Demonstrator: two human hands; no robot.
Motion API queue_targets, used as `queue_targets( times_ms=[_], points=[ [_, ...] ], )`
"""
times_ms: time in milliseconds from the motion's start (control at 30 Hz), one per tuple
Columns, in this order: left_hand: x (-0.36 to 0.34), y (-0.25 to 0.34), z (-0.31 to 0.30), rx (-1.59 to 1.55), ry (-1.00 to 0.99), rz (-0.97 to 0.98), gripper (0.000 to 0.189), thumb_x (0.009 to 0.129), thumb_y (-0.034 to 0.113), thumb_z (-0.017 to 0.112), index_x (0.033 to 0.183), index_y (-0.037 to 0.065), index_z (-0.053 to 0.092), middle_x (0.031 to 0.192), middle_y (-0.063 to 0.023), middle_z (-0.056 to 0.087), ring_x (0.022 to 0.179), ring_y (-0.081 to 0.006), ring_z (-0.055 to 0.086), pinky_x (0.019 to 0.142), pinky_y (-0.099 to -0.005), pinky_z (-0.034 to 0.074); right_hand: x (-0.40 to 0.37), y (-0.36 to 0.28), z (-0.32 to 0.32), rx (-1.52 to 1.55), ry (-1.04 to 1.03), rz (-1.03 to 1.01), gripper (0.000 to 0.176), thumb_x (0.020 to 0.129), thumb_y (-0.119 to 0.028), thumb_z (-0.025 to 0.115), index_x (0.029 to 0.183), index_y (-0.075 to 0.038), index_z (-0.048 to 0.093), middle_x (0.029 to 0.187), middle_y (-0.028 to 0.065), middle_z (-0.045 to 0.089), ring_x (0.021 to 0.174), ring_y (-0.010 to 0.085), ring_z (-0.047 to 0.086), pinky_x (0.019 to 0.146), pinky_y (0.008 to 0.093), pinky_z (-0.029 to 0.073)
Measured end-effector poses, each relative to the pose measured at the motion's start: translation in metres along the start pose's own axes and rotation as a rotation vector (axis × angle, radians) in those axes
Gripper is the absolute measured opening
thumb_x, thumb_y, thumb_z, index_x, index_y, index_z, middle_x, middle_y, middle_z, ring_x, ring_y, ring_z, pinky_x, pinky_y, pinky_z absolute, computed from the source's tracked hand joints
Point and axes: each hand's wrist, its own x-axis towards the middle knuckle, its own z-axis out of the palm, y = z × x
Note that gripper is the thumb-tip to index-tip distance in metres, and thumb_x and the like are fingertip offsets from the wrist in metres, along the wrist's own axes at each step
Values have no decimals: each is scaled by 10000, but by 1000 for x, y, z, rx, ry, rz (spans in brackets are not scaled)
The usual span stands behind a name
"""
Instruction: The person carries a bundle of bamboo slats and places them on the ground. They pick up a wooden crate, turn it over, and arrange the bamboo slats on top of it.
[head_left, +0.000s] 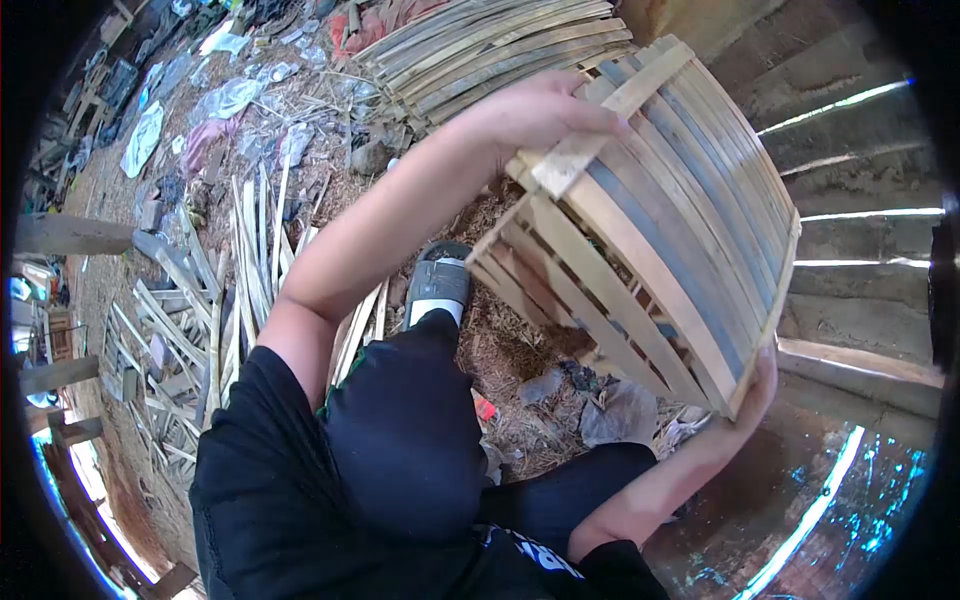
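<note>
A wooden slatted crate (690, 190) is held up tilted in front of me on the right. Pale and grey slats make up its broad face, with gaps between the slats of its near side. My left hand (555, 108) grips the crate at its upper left corner, with the thumb lying over the end batten. Down at the lower right corner, my right hand (757, 390) holds the crate's edge from beneath; most of its fingers are hidden behind the wood.
Stacked slatted panels (490, 55) lie behind the crate. Loose wooden strips (180, 330) and plastic scraps (225, 100) litter the ground on the left. A plank wall (850, 190) rises on the right. My sandalled foot (438, 285) stands below the crate.
</note>
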Motion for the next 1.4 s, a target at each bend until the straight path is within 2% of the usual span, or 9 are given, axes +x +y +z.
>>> queue_targets(
  times_ms=[67, 167, 300, 400, 700, 1000, 1067, 1200, 1400],
  points=[
    [22, -14, -21, 71, -148, 137, 743, 944, 347, 827, 1467, -99, 545, 1218, -108, 747, 1043, -154, 700, 944, -288, 560, 14, 21, 19, 31, -55, 48, 600, 1079, -284, 607, 1534, 97, 514, 1400, 184, 647, 1240, 250, 641, 1060, 353, 510],
    [53, -63, -46, 182, -114, 227, 831, 940, 342, 830, 1532, -123, 480, 1368, -141, 691, 1203, -171, 639, 1042, -291, 510, 31, 65, 44, 89, -43, -42, 530, 1104, -194, 595, 1542, 89, 504, 1384, 162, 655, 1222, 229, 644, 1045, 340, 518],
    [49, -72, -63, 149, -70, 197, 764, 907, 346, 829, 1476, -87, 560, 1328, -153, 711, 1195, -199, 662, 1050, -342, 514, 38, 65, 60, 27, -66, -45, 488, 1103, -183, 584, 1516, 68, 518, 1377, 170, 656, 1214, 250, 670, 1044, 377, 548],
    [60, -90, -86, 175, -67, 158, 910, 927, 303, 830, 1599, -121, 386, 1454, -161, 637, 1291, -179, 605, 1112, -304, 476, 36, 65, 70, 49, -28, -89, 472, 1108, -191, 586, 1501, 65, 529, 1349, 148, 668, 1201, 229, 670, 1037, 358, 546],
    [93, -66, -97, 173, -170, 204, 810, 915, 277, 825, 1562, -54, 467, 1342, -103, 699, 1185, -149, 652, 1025, -293, 523, 48, 68, 101, 26, 34, -88, 530, 1108, -255, 642, 1515, 66, 532, 1289, 122, 679, 1126, 189, 662, 969, 323, 543],
    [116, -63, -117, 156, -290, 194, 871, 947, 239, 797, 1647, -36, 358, 1396, -90, 668, 1185, -122, 628, 1014, -275, 505, 37, 58, 122, 140, 105, -77, 441, 1111, -221, 630, 1455, 50, 583, 1224, 87, 687, 1090, 163, 661, 945, 312, 543],
    [113, -70, -118, 157, -264, 183, 798, 902, 302, 819, 1531, -70, 497, 1366, -109, 685, 1205, -168, 628, 1027, -309, 512, 43, 64, 124, 46, 114, -135, 446, 1115, -225, 622, 1465, 49, 576, 1279, 94, 686, 1135, 168, 656, 983, 310, 528],
    [127, -77, -114, 439, -102, 253, 793, 892, 334, 797, 1518, -58, 509, 1358, -115, 682, 1211, -165, 614, 1056, -319, 489, 48, 56, 122, 22, 105, -72, 472, 1116, -235, 621, 1486, 50, 552, 1286, 101, 687, 1142, 172, 657, 984, 322, 534],
    [134, -76, -127, 333, -235, 156, 832, 875, 393, 789, 1506, -72, 513, 1372, -124, 674, 1214, -190, 609, 1061, -317, 484, 32, 40, 146, 198, 128, 25, 493, 1124, -237, 605, 1533, 22, 510, 1320, 123, 671, 1153, 202, 665, 999, 346, 544]
  ],
)
